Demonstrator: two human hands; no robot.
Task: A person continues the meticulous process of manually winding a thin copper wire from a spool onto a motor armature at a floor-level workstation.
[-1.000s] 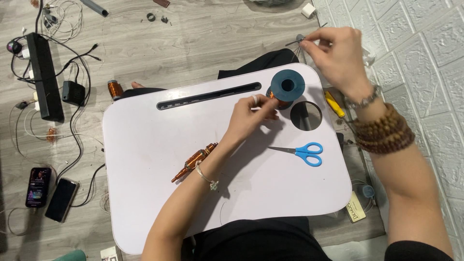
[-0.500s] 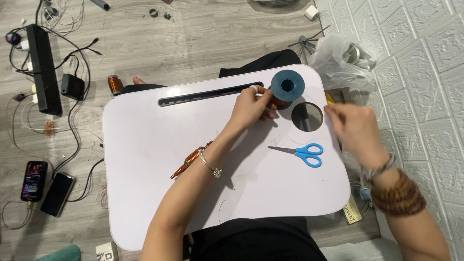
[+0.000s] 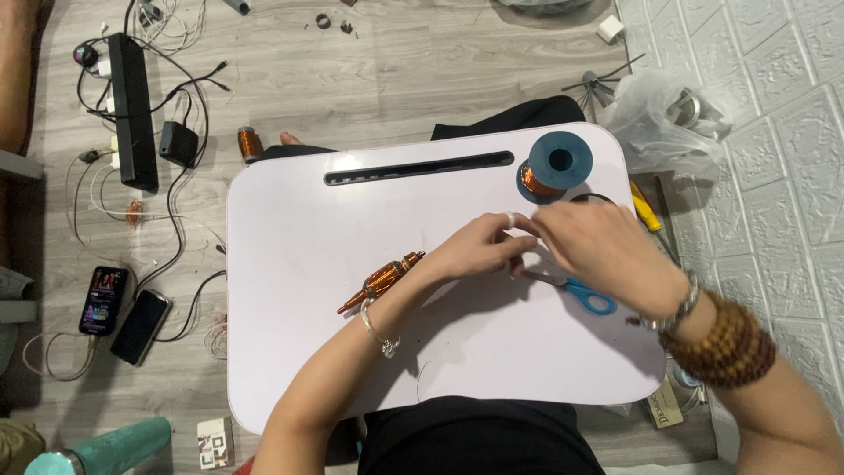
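Just below the blue plastic spool of copper wire (image 3: 554,164), on the white rounded lap table (image 3: 299,352), the left hand (image 3: 482,249) and right hand (image 3: 602,251) meet, fingertips pinched together; whatever they grip is too fine to tell. Blue-handled scissors (image 3: 585,293) lie under the right hand, below the spool. A copper-wound metal rod (image 3: 382,281) lies well left of the spool, beside the left wrist.

Two phones (image 3: 123,312) lie beside a power strip (image 3: 134,110).
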